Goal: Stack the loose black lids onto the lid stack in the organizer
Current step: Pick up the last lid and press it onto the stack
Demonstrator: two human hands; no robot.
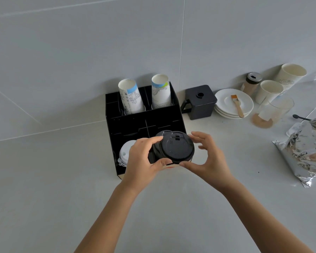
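Observation:
A black organizer (135, 123) stands against the wall. In its front right compartment sits a stack of black lids (156, 149). A black lid (177, 148) is held just over that stack, tilted toward me. My left hand (141, 161) pinches the lid's left rim between thumb and forefinger. My right hand (211, 157) touches its right rim with thumb and forefinger, the other fingers spread. The lower part of the stack is hidden by the lid and my hands.
White lids (125, 152) fill the front left compartment, and two paper cup stacks (130, 97) stand in the back. To the right are a black square container (199, 102), white saucers (226, 106) with a brush, paper cups (268, 91), a plastic cup (274, 111) and a foil bag (306, 147).

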